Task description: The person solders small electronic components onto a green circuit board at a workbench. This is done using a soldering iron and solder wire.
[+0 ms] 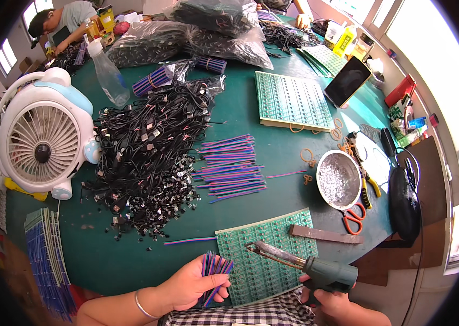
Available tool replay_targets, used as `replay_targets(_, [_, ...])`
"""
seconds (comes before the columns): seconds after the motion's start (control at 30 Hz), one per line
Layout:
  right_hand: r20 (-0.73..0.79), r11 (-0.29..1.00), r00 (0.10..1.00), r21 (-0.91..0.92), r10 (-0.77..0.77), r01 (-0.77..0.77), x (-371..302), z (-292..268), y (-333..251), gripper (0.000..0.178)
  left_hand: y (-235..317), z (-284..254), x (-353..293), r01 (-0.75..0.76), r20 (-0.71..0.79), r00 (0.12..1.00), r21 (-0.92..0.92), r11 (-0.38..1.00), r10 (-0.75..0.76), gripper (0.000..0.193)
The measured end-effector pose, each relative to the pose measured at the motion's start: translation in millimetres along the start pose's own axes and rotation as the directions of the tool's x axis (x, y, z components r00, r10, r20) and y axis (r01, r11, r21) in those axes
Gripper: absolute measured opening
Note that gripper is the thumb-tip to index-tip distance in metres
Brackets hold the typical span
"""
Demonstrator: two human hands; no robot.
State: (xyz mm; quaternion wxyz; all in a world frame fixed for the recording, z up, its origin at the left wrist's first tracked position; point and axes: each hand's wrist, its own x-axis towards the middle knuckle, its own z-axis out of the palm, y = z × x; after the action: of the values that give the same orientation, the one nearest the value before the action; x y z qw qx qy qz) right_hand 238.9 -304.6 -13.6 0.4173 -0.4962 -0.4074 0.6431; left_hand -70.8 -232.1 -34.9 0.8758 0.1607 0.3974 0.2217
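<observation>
My left hand (199,285) is closed around a bundle of short blue, purple and red wires (211,265), held upright beside the near left edge of a green circuit board panel (273,233). My right hand (331,302) grips the handle of a dark green soldering gun (330,275). Its metal tip points left and hangs over the panel. One wire strip (189,240) reaches left from the panel's upper left corner. A brown bar (324,234) lies across the panel's right edge. Beyond the panel lies a pile of similar wire strips (232,168).
At left stand a white fan (42,138) and a heap of black cables (148,130). A metal bowl (339,179), orange-handled scissors (354,219) and pliers (368,193) lie at right. Stacked panels (294,100) and a phone (348,81) are farther back. Another person (66,24) sits at far left.
</observation>
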Motion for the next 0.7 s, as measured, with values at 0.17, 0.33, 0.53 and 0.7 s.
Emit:
replay_targets(0.17, [-0.077,0.982,0.991,0.162,0.111,-0.097,-1,11,5,0.05,2,3,1,-0.002,-0.008,1.0,-0.001,1.0,0.002,0.02])
replay_targets(0.33, [-0.149,0.974,0.986,0.224,0.077,-0.043,3,32,7,0.05,1,2,1,-0.042,0.002,0.999,0.064,0.997,0.041,0.022])
replay_targets(0.53, [-0.157,0.973,0.983,0.223,0.1,-0.064,4,33,7,0.049,3,2,3,-0.078,-0.013,0.997,0.027,0.997,0.079,0.017])
replay_targets(0.7, [-0.22,0.978,0.974,0.209,0.063,-0.016,6,39,8,0.049,3,1,4,-0.089,-0.001,0.996,0.091,0.992,0.09,0.017])
